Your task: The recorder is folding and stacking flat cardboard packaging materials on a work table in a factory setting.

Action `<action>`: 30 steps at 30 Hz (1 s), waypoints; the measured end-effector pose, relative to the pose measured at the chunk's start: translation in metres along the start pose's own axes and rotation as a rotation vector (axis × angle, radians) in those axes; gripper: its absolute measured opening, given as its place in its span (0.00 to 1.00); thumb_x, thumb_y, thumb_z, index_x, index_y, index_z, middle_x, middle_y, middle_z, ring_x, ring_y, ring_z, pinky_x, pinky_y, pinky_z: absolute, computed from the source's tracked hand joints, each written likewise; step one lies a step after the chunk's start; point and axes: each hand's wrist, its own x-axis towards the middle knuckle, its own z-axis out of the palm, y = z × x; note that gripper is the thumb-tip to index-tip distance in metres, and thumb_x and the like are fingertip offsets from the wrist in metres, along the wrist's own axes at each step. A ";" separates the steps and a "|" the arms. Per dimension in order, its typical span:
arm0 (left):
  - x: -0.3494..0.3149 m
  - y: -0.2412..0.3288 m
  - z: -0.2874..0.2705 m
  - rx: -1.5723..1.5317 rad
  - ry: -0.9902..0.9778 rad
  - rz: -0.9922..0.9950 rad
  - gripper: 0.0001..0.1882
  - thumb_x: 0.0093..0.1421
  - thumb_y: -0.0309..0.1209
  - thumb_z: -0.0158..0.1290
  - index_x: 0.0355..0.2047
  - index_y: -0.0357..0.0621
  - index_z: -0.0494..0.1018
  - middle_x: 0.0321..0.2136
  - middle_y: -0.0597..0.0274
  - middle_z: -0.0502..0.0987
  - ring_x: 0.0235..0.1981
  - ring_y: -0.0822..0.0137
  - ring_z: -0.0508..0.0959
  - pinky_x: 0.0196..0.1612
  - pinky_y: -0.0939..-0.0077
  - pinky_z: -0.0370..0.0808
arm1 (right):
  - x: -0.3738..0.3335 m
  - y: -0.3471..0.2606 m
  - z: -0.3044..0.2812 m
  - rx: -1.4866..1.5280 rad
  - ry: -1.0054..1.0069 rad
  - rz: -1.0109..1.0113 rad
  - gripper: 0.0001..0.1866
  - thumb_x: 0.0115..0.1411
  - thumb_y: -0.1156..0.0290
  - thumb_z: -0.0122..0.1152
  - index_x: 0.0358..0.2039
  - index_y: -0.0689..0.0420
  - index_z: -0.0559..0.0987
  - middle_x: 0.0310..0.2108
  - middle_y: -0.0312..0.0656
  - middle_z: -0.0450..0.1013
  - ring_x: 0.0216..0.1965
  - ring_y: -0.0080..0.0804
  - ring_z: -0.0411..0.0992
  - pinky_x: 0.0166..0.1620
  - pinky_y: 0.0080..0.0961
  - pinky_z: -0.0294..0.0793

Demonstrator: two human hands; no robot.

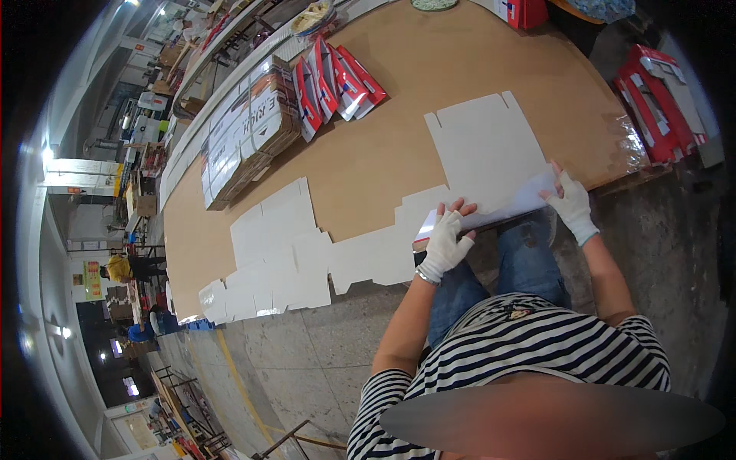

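Observation:
A flat die-cut cardboard box blank (484, 142), pale grey-white with slots at its far end, lies at the table's near edge in front of me. Its near strip is glossy and bent. My left hand (446, 241), in a white fingerless glove, rests on the strip's left end with fingers apart. At the strip's right corner is my right hand (573, 205), gloved the same way, its fingers stretched out and its thumb apart from them. To the left, more white blanks (276, 253) lie spread and partly overlapping along the edge.
On the brown-covered table (368, 176), a strapped stack of printed cardboard (249, 126) stands far left beside several red-and-white folded packages (337, 80). More red-and-white packaging (663, 103) sits off the right edge. A green-filled dish (434, 4) is at the back.

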 end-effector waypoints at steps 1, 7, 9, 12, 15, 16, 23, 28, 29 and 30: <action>0.002 0.000 0.003 -0.022 0.013 -0.026 0.17 0.56 0.29 0.52 0.47 0.43 0.73 0.56 0.64 0.70 0.65 0.56 0.59 0.68 0.50 0.43 | -0.001 0.002 0.000 -0.008 0.006 0.028 0.42 0.46 0.55 0.72 0.61 0.52 0.67 0.21 0.36 0.67 0.22 0.33 0.67 0.29 0.33 0.68; 0.017 -0.006 0.034 0.219 0.359 -0.182 0.17 0.55 0.32 0.55 0.46 0.43 0.73 0.58 0.63 0.68 0.65 0.55 0.58 0.67 0.44 0.44 | 0.000 -0.001 0.010 0.019 0.064 0.158 0.42 0.49 0.60 0.70 0.63 0.55 0.63 0.24 0.35 0.69 0.24 0.30 0.69 0.32 0.30 0.71; 0.017 -0.009 0.039 0.374 0.281 -0.168 0.22 0.55 0.33 0.55 0.50 0.44 0.71 0.60 0.62 0.65 0.66 0.54 0.57 0.66 0.41 0.43 | -0.006 0.000 0.016 0.100 0.122 0.223 0.42 0.51 0.63 0.70 0.64 0.56 0.62 0.27 0.35 0.71 0.26 0.29 0.69 0.35 0.28 0.72; 0.017 -0.006 0.040 0.608 0.125 -0.125 0.29 0.56 0.37 0.55 0.58 0.46 0.65 0.63 0.61 0.60 0.67 0.51 0.53 0.65 0.35 0.42 | -0.041 0.001 0.027 0.342 0.486 0.176 0.38 0.54 0.69 0.66 0.64 0.57 0.61 0.35 0.36 0.72 0.34 0.26 0.69 0.42 0.26 0.72; 0.026 0.016 0.042 0.602 0.003 -0.069 0.36 0.56 0.42 0.54 0.63 0.44 0.58 0.66 0.57 0.54 0.68 0.49 0.49 0.64 0.32 0.40 | -0.089 -0.001 0.057 0.757 0.176 0.562 0.30 0.57 0.72 0.62 0.60 0.60 0.64 0.41 0.36 0.71 0.40 0.26 0.69 0.49 0.25 0.69; 0.031 0.024 0.041 0.527 -0.036 -0.042 0.39 0.56 0.45 0.53 0.65 0.42 0.55 0.68 0.54 0.51 0.69 0.49 0.46 0.64 0.32 0.39 | -0.100 -0.002 0.069 0.794 -0.042 0.620 0.28 0.58 0.72 0.61 0.59 0.61 0.65 0.41 0.35 0.71 0.39 0.25 0.68 0.49 0.24 0.68; 0.030 0.029 0.063 0.600 -0.121 0.142 0.46 0.52 0.49 0.56 0.66 0.42 0.51 0.68 0.53 0.49 0.70 0.51 0.46 0.66 0.36 0.38 | -0.085 -0.078 0.084 1.299 -0.083 0.704 0.11 0.61 0.69 0.57 0.41 0.61 0.77 0.37 0.35 0.75 0.35 0.20 0.73 0.35 0.19 0.72; 0.008 0.030 0.045 0.542 -0.119 0.063 0.47 0.49 0.44 0.59 0.66 0.43 0.52 0.68 0.56 0.49 0.69 0.53 0.48 0.66 0.38 0.40 | -0.050 -0.042 0.056 0.567 0.211 0.257 0.09 0.60 0.71 0.56 0.38 0.61 0.78 0.37 0.42 0.76 0.36 0.37 0.75 0.41 0.30 0.75; 0.004 0.026 0.045 0.533 -0.069 0.060 0.47 0.48 0.42 0.60 0.66 0.43 0.52 0.67 0.56 0.51 0.69 0.53 0.49 0.67 0.39 0.40 | -0.043 -0.047 0.045 0.565 0.211 0.245 0.09 0.60 0.71 0.56 0.38 0.61 0.78 0.37 0.42 0.76 0.36 0.37 0.75 0.41 0.30 0.75; 0.001 0.023 0.043 0.535 -0.059 0.053 0.47 0.48 0.42 0.60 0.66 0.43 0.52 0.67 0.56 0.51 0.69 0.53 0.49 0.67 0.39 0.40 | -0.038 -0.051 0.038 0.319 0.213 0.113 0.12 0.58 0.73 0.57 0.42 0.63 0.77 0.41 0.47 0.76 0.40 0.42 0.74 0.46 0.33 0.73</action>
